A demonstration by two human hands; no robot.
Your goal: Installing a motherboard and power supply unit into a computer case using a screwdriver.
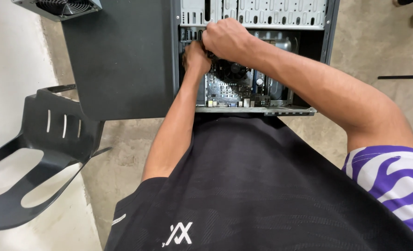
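An open desktop computer case (pixel 255 14) lies on a dark table (pixel 123 56), its motherboard (pixel 227 88) with a round black cooler fan (pixel 232 69) exposed. Both my hands reach into the case above the fan. My left hand (pixel 196 56) is curled at the board's upper left edge. Just above it and touching it, my right hand (pixel 225 39) is clenched like a fist. Whatever the fingers close on is hidden under the hands.
A black plastic chair (pixel 53 139) stands at the left beside the table. A grey power supply unit with a fan grille (pixel 62 7) sits at the top left. Concrete floor (pixel 369 42) surrounds the table; a thin dark bar (pixel 401 76) crosses at the right.
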